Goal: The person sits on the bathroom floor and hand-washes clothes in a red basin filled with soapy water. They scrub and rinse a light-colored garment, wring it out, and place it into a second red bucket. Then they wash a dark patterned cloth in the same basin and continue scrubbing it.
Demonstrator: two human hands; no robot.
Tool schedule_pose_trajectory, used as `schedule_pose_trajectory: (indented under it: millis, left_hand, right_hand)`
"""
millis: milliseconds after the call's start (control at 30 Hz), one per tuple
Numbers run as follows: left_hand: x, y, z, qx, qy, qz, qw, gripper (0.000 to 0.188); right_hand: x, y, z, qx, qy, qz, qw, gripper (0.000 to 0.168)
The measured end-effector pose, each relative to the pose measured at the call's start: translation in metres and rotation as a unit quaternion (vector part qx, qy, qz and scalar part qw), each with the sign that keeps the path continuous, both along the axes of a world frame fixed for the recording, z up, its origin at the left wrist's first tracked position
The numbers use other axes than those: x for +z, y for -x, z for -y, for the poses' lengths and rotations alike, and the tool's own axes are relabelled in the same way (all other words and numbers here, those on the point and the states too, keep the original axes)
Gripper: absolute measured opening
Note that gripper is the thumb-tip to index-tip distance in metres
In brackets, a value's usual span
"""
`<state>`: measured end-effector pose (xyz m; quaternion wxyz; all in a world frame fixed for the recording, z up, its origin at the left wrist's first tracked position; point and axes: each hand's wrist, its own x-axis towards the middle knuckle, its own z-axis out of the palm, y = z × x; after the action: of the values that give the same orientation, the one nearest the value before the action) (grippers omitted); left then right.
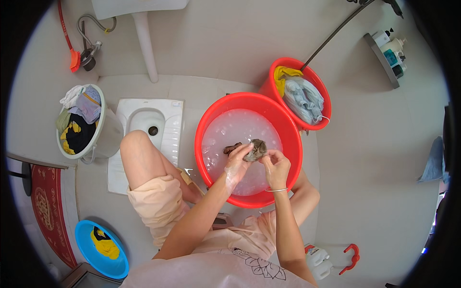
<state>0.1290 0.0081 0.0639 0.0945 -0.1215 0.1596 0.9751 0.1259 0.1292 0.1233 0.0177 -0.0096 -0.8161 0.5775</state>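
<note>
Between my two hands is a small wet grey-green cloth point(256, 150), bunched up above the water in a large red plastic basin point(248, 98). My left hand point(238, 161) grips it from the left, with suds on the wrist. At its right edge, the fingertips of my right hand point(278, 166) pinch the fabric; a bangle circles that wrist. A dark brown piece of fabric point(231, 148) shows just left of my left fingers; whether it belongs to the same cloth, I cannot tell. Cloudy, bubbly water point(223, 133) fills the basin's lower part.
Touching the basin's upper right is a red bucket point(326, 90) of wet laundry. At left stand a squat toilet point(173, 140), a pale bucket point(110, 133) heaped with clothes and a blue basin point(81, 241) holding yellow-and-black fabric. White jugs point(318, 261) sit lower right. My knees flank the basin.
</note>
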Motion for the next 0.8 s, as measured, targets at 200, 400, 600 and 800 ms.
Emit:
schedule_pose_trajectory:
  millis: [200,400,600,800]
  left_hand:
    - [0.003,0.000,-0.004,0.013,-0.008,0.002,1.000,0.021]
    - [-0.005,-0.002,-0.004,-0.063,0.007,-0.022,0.998,0.023]
    - [-0.003,-0.004,-0.004,-0.055,0.075,-0.040,0.995,0.028]
    - [-0.005,-0.001,-0.004,-0.003,0.053,0.017,0.998,0.041]
  right_hand:
    - [-0.008,-0.002,-0.016,-0.040,0.105,0.050,0.992,0.021]
    - [0.010,0.016,0.011,0.029,0.029,-0.034,0.999,0.042]
    - [0.027,0.029,0.002,0.185,-0.118,0.119,0.968,0.031]
    - [0.020,0.035,-0.017,0.179,-0.061,0.102,0.977,0.021]
